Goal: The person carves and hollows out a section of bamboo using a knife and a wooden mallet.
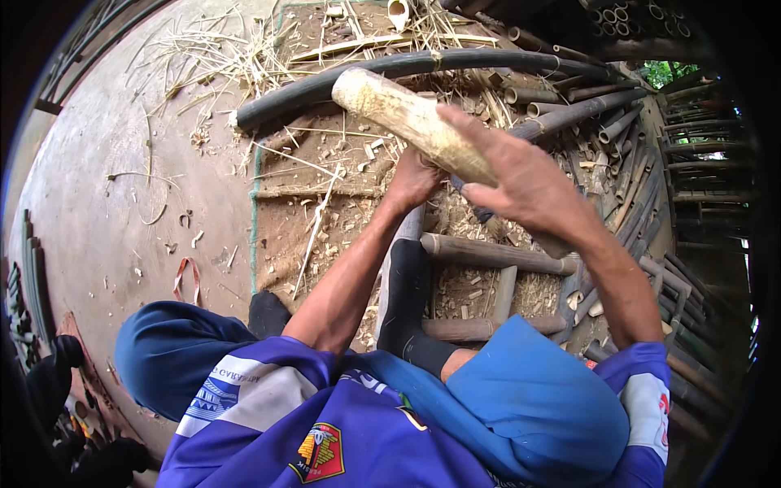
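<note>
A thick, pale wooden club (407, 118), rough and chipped along its surface, slants across the upper middle with its blunt end up and to the left. My right hand (525, 175) is around its lower end, the index finger stretched along one side and the thumb on the other. Below the club, my left hand (419, 175) is closed; the club partly covers it, so what it grips is hidden. Something dark shows just right of that hand. Past my left hand, a pole (412, 224) runs down toward my foot in a dark sock (404, 281).
A long dark bamboo pole (305, 98) arcs across the far side. Wood chips and pale shavings (236, 61) litter the ground. A bamboo frame (496, 256) lies before my knees. Stacked bamboo (634, 195) fills the right; a red strap (187, 281) lies at left.
</note>
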A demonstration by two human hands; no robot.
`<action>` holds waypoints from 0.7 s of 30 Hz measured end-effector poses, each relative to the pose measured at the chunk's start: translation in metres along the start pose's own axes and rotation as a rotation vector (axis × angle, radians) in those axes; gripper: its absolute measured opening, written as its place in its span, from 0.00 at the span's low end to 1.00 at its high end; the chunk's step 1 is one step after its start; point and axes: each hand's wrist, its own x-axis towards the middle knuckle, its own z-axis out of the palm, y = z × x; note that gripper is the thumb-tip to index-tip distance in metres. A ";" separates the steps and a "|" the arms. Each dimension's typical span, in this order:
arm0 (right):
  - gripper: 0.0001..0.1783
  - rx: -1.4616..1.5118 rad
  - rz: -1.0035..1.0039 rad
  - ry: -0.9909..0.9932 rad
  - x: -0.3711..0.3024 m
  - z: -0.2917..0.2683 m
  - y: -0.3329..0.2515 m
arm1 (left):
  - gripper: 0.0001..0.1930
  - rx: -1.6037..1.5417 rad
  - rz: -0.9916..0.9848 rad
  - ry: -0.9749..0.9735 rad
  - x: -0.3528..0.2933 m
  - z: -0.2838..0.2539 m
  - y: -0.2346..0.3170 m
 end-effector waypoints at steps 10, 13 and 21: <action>0.51 0.146 0.196 0.129 -0.022 0.015 -0.012 | 0.09 0.187 -0.130 -0.272 -0.001 0.016 -0.011; 0.50 0.266 0.254 0.088 -0.024 0.006 0.003 | 0.09 0.142 -0.284 -0.456 0.004 0.011 0.013; 0.51 0.562 0.176 0.185 -0.018 -0.013 -0.032 | 0.08 -0.706 -0.340 0.580 0.024 -0.080 -0.020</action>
